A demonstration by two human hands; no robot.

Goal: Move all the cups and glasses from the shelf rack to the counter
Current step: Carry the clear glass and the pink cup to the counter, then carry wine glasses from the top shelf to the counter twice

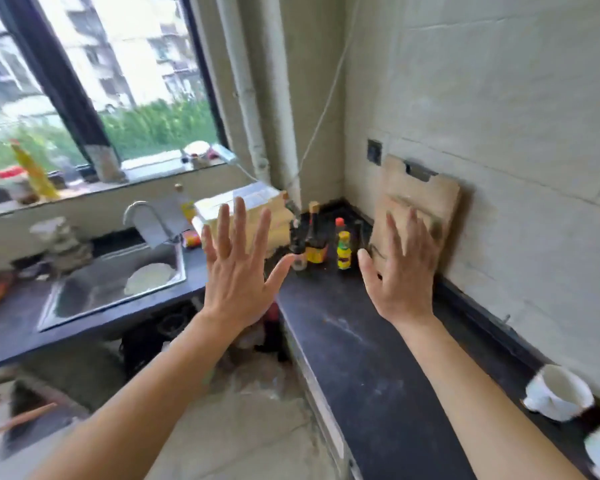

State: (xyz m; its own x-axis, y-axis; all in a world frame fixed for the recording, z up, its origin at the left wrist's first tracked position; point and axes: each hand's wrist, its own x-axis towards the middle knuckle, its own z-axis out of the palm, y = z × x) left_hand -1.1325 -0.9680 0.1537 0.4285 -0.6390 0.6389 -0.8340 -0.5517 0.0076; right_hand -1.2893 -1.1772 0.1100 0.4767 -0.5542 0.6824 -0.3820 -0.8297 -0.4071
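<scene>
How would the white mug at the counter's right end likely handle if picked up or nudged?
The white mug looks ceramic, so probably rigid, fairly heavy and breakable. It sits near the edge of the dark counter, so a nudge might tip it. Its glossy surface may be slippery.

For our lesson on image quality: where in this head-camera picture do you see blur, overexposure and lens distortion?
Head view: the white cups at the lower right edge are smeared by motion blur; the window is blown out, its buildings washed pale; the wide-angle lens bends the wall tiles and the black counter; both open hands, left and right, are fairly sharp.
</scene>
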